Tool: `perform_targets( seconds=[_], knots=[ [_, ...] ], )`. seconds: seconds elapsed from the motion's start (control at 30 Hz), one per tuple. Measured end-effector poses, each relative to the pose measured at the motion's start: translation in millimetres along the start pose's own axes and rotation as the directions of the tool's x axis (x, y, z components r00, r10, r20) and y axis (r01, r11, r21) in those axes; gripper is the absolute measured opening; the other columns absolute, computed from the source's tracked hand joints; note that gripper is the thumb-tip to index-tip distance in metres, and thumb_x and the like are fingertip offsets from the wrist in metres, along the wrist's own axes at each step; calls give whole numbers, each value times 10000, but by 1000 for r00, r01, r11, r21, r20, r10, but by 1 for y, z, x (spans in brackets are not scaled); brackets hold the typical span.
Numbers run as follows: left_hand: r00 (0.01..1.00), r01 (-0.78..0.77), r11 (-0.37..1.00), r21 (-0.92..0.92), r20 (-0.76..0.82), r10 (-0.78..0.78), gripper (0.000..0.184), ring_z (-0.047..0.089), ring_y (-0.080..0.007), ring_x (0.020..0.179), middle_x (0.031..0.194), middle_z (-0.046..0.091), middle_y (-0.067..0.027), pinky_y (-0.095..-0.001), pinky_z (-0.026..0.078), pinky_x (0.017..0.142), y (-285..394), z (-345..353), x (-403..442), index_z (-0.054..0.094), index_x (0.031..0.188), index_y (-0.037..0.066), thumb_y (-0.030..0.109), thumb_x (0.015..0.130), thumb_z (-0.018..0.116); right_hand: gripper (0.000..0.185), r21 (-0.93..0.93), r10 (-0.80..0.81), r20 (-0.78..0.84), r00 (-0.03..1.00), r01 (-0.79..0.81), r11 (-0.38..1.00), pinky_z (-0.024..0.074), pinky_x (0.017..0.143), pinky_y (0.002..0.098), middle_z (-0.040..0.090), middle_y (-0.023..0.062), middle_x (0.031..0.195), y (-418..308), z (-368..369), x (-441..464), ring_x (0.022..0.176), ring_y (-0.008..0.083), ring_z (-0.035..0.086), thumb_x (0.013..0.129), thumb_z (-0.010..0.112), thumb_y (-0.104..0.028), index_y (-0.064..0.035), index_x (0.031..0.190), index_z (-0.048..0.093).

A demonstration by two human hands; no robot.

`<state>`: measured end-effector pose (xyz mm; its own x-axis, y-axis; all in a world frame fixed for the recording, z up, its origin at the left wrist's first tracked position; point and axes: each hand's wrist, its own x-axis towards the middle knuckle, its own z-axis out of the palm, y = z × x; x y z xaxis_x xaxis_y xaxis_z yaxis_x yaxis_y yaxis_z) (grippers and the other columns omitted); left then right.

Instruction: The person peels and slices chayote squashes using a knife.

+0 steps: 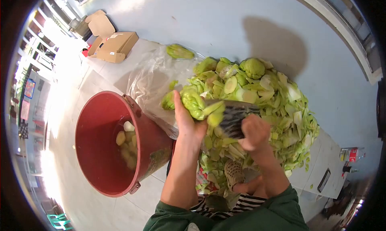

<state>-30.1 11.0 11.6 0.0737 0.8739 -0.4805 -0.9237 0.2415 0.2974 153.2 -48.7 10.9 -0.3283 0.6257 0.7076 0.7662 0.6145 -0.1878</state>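
Observation:
My left hand (188, 122) holds a green, wrinkled chayote (193, 104) above the heap of peelings. Just to its right, my right hand (256, 131) is closed round the handle end of a broad, dark blade (233, 117), blurred by motion. A yellow-green slice (216, 113) hangs between the chayote and the blade. Below and to the right spreads a large pile of pale green peelings (289, 122), with a whole chayote (253, 68) on its upper part. Peeled pale pieces (128, 148) lie inside the red bucket (100, 150) at the left.
A clear plastic bag (150, 80) lies between bucket and pile, with another chayote (179, 51) at its top. An open cardboard box (116, 46) sits at the upper left. A bottle (352, 154) and a phone (323, 180) are at the right.

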Motion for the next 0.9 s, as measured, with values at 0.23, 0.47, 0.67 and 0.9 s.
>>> perform_targets(
  seconds=[0.23,0.47,0.67,0.9],
  knots=[
    [931,189,982,23,312,-187,551,667,-256,918,1095,661,-118,-392,565,773,-16,-18,16,544,1260,41,499,998,389,177,-62,-229,-22,973,227,972,410,445,284,437,46,630,-24,17,4,542,184,509,585,605,-95,-77,728,502],
    [977,0,993,119,211,-25,467,682,-234,865,1043,675,-141,-378,576,748,-21,-34,32,588,1158,8,417,997,428,154,-15,-231,-1,973,231,973,380,422,267,368,20,587,-30,19,3,499,160,476,597,592,-96,-99,711,489],
    [998,-34,996,77,-51,38,398,670,-238,863,966,689,-106,-403,557,804,-25,-27,24,632,1073,82,440,945,515,146,-168,-23,87,996,38,985,392,425,305,362,36,616,-8,31,-2,504,190,473,642,602,-101,-90,735,490],
    [984,119,984,134,119,-135,325,612,-187,746,892,663,-49,-341,448,545,-9,-11,1,614,1039,146,441,941,518,137,-129,418,275,866,-398,908,455,483,417,512,105,681,1,22,3,584,310,583,761,581,-49,-84,862,494]
  ],
)
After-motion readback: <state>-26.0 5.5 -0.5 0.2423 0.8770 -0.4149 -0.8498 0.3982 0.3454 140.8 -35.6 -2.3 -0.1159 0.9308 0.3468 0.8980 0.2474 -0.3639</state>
